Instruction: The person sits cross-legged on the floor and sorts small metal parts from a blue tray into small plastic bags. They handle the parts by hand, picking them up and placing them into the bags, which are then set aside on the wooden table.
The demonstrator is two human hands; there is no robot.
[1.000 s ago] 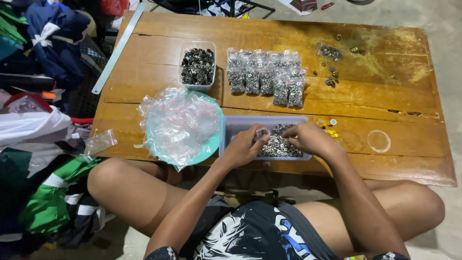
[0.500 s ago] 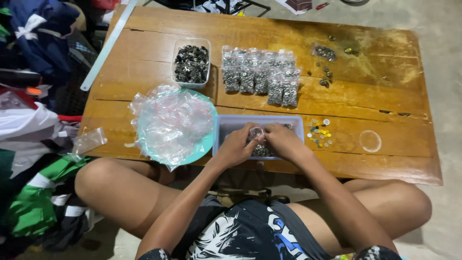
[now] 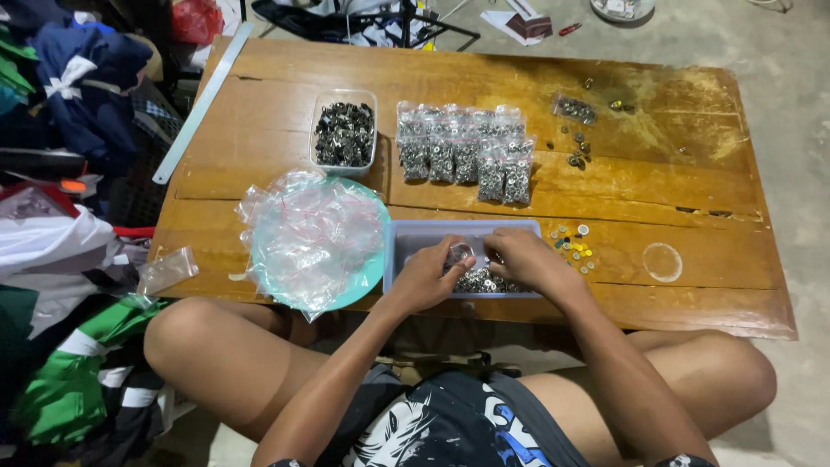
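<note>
**Small bag held over the tray of metal rings**

Both hands meet above the grey tray (image 3: 406, 238), which sits at the near edge of the wooden table (image 3: 692, 173). The left hand (image 3: 424, 275) is closed around a small clear bag (image 3: 459, 255), pinching it at its mouth; the right hand (image 3: 523, 258) curls beside it with fingertips down among the metal rings (image 3: 484, 281) heaped in the tray, though whether it grips any cannot be told.

Left of the tray, touching it, a teal plate (image 3: 373, 272) carries a loose heap of empty bags (image 3: 307, 233). Beyond the tray lie the filled bags (image 3: 462, 151) in rows, and left of those a clear tub (image 3: 344, 134) of darker metal parts. Right of the tray sits a scatter of small coloured bits (image 3: 572, 244).

The bag looks thin, limp and slippery, so it is best held at the rim with thumb and finger to keep the mouth open. The rings are small, hard and likely to roll or spill, easier scooped in a pinch than picked singly
</note>
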